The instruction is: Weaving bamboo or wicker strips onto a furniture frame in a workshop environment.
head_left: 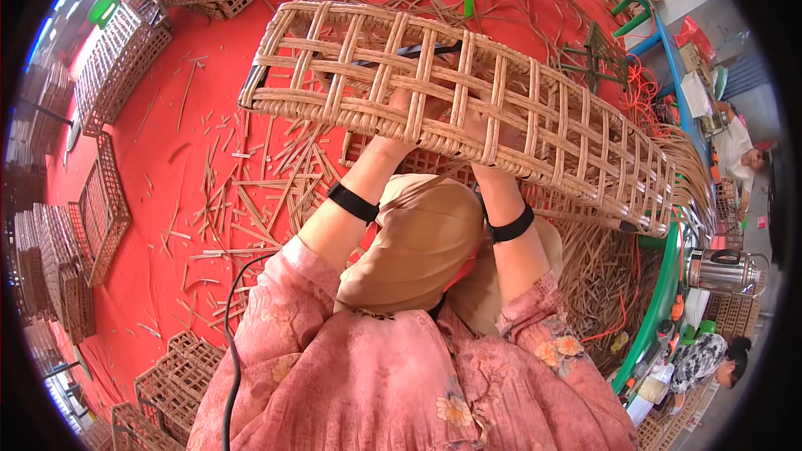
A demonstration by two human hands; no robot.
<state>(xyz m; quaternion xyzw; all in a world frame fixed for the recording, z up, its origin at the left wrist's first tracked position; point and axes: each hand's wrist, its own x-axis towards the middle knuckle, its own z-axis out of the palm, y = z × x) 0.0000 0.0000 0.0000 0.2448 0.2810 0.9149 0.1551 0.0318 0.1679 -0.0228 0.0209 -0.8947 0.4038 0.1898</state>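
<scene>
Pink sleeves (401, 384) rise toward twelve o'clock; left hand (399, 121) and right hand (480, 129) reach inside a wicker basket (468, 100), apparently gripping it, fingers hidden. She seems mid-turn, inspecting the weave; next needs a steady rotation.

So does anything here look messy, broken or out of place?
The red floor is littered with loose cane strips, thickest just left of the person's knees. The woven basket that both hands hold, left hand and right hand, looks whole, though long unwoven strands trail from its right end.
</scene>
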